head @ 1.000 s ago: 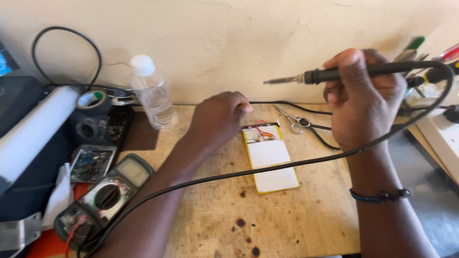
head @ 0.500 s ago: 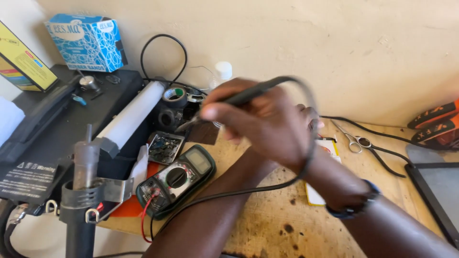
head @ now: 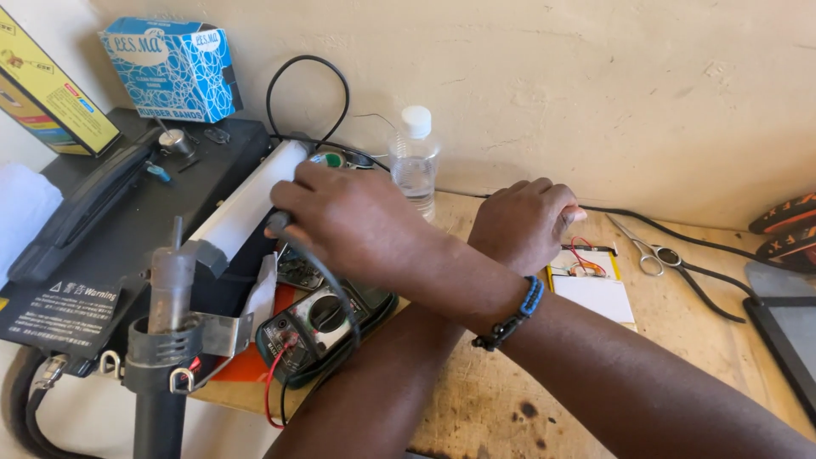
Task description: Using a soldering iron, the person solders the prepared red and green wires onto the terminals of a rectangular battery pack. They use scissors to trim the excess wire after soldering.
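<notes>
The right hand has crossed over the left forearm to the bench's left side, fingers closed around the soldering iron above the multimeter. The left hand rests loosely curled, holding nothing, beside the small battery pack.
</notes>
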